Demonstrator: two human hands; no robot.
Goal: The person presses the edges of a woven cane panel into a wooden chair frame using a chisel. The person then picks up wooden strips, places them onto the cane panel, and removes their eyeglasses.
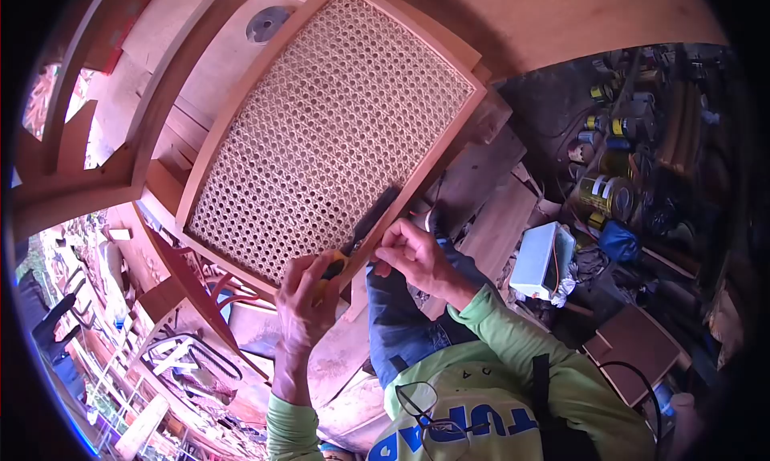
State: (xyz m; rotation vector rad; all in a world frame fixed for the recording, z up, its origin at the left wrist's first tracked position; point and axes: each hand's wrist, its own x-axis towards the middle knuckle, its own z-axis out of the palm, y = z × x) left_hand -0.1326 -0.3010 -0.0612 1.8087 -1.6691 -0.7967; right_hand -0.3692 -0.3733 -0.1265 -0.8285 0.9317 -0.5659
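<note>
A wooden frame (417,184) with a woven cane panel (321,132) lies tilted in front of me. At its near edge, my left hand (306,299) is closed around a yellow-and-black tool (334,265), whose exact kind I cannot make out. A dark, narrow piece (374,217) lies along the inner edge of the frame just beyond that hand; whether it belongs to the tool is unclear. My right hand (417,256) is by the frame's outer side, thumb and fingers pinched together. Anything between those fingertips is too small to name.
Curved wooden parts (172,68) stand at the left, near a grey disc (269,25). On the right are a pale blue box (543,260), several cans (607,194) and a brown board (632,353). Scraps and a chainsaw-like object (191,357) lie at lower left.
</note>
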